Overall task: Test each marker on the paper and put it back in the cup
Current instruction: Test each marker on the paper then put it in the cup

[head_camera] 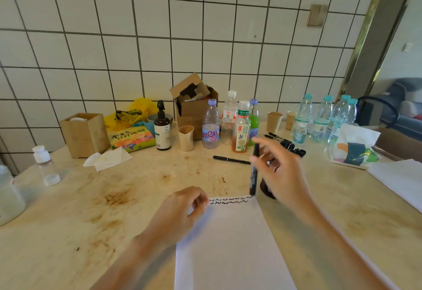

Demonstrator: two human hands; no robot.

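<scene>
A white paper (230,244) lies on the counter in front of me, with two rows of black squiggles along its top edge. My right hand (280,173) pinches a black marker (254,171) that hangs nearly upright, its lower end just above the paper's top right corner. A dark cup (266,189) stands behind that hand, mostly hidden by it. My left hand (182,212) rests with curled fingers on the paper's upper left corner. Another black marker (230,159) lies on the counter beyond, and more markers (293,148) lie to the right.
Along the tiled wall stand several drink bottles (211,125), a cardboard box (194,104), paper cups (274,120), a pump bottle (162,127) and a wooden box (84,134). A tissue pack (354,146) and water bottles (322,116) are at the right.
</scene>
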